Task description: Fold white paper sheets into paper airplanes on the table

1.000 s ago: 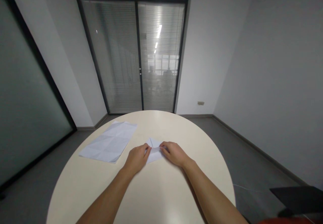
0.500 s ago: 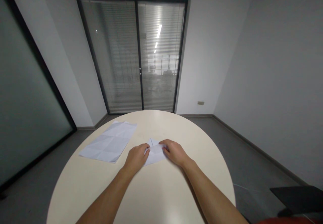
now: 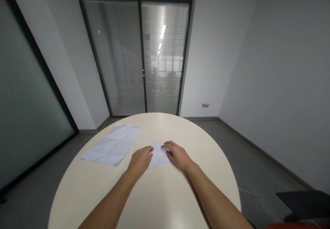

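A small folded sheet of white paper [image 3: 158,157] lies on the round table [image 3: 160,194] between my hands, with a pointed flap at its far side. My left hand [image 3: 140,158] grips its left edge, thumb and fingers closed on it. My right hand [image 3: 177,155] is at the right side, its fingers bent over the paper's far right edge and the thumb close to them. Both hands cover the side corners of the folded paper.
Creased white sheets [image 3: 112,144] lie flat at the table's left. Beyond the far edge stands a glazed partition with blinds [image 3: 139,57]. A dark chair part [image 3: 304,201] shows at the lower right, and a wall socket [image 3: 205,105] sits low on the back wall.
My right hand's fingers have shifted slightly left and away from me along the paper's far edge. My left hand and the creased sheets stay nearly where they were.
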Action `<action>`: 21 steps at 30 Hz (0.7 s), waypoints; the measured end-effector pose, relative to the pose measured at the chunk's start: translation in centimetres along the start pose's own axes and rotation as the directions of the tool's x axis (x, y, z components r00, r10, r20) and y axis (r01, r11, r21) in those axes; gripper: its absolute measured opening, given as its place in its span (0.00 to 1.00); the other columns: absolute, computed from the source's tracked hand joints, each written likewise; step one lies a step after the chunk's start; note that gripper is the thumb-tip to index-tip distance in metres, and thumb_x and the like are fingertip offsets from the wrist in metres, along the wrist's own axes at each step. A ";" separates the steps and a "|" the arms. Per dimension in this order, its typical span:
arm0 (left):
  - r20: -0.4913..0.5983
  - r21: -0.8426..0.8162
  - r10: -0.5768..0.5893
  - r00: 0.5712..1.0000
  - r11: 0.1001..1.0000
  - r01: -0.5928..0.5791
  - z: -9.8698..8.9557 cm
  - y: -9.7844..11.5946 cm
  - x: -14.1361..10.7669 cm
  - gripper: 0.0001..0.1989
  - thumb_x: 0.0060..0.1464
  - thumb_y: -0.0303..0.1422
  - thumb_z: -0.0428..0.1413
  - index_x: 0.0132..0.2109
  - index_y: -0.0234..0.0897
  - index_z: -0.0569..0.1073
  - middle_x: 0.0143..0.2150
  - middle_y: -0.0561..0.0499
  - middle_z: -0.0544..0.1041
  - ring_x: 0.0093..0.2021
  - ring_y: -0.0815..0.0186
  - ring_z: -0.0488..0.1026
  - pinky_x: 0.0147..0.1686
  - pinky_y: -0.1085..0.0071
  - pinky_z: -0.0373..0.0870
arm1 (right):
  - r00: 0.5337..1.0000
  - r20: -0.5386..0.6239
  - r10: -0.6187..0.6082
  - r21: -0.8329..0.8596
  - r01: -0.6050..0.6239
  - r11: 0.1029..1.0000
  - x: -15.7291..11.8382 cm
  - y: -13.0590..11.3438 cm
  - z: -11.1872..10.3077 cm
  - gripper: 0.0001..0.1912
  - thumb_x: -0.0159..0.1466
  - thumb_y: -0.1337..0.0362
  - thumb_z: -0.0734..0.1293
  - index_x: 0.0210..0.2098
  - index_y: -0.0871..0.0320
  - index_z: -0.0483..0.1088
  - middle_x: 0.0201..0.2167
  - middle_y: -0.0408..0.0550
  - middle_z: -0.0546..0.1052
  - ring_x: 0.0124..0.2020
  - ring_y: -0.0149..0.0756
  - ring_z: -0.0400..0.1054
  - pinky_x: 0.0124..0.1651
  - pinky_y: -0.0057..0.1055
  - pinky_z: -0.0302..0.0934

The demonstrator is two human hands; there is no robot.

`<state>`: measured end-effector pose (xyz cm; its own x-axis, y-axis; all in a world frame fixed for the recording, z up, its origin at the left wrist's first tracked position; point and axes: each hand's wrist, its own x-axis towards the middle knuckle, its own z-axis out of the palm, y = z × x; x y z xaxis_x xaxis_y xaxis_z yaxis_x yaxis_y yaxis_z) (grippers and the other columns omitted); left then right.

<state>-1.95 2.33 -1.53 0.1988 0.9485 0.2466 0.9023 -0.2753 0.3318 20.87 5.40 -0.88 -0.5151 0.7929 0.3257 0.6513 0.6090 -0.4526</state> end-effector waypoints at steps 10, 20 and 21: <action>0.004 -0.006 -0.013 1.000 1.000 0.013 0.1 0.1 0.0 0.15 0.62 0.28 0.52 0.55 0.42 0.72 0.54 0.49 0.78 0.53 0.62 0.75 0.53 0.67 0.66 | 1.000 0.023 0.006 -0.022 -0.005 1.000 0.1 0.2 0.3 0.26 0.64 0.75 0.59 0.58 0.50 0.72 0.54 0.49 0.76 0.55 0.38 0.69 0.57 0.33 0.62; -0.009 -0.014 -0.004 1.000 1.000 0.004 -0.1 0.5 -0.1 0.16 0.61 0.26 0.51 0.55 0.41 0.72 0.54 0.48 0.77 0.53 0.62 0.74 0.54 0.67 0.66 | 0.997 0.028 0.078 -0.088 -0.075 0.993 0.4 0.0 0.4 0.25 0.65 0.75 0.59 0.57 0.51 0.74 0.48 0.50 0.79 0.52 0.40 0.70 0.53 0.32 0.62; -0.004 -0.017 -0.001 1.000 1.000 0.001 -0.3 0.6 -0.1 0.16 0.61 0.25 0.51 0.55 0.41 0.72 0.54 0.48 0.77 0.54 0.62 0.73 0.55 0.67 0.66 | 0.996 0.028 0.082 -0.093 -0.079 0.993 0.4 0.0 0.4 0.25 0.66 0.74 0.59 0.57 0.51 0.74 0.47 0.50 0.79 0.52 0.40 0.70 0.53 0.32 0.62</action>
<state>-1.54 2.06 -1.10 0.1958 0.9482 0.2501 0.8961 -0.2767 0.3472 20.42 5.65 -1.08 -0.4754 0.8391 0.2645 0.7386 0.5440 -0.3981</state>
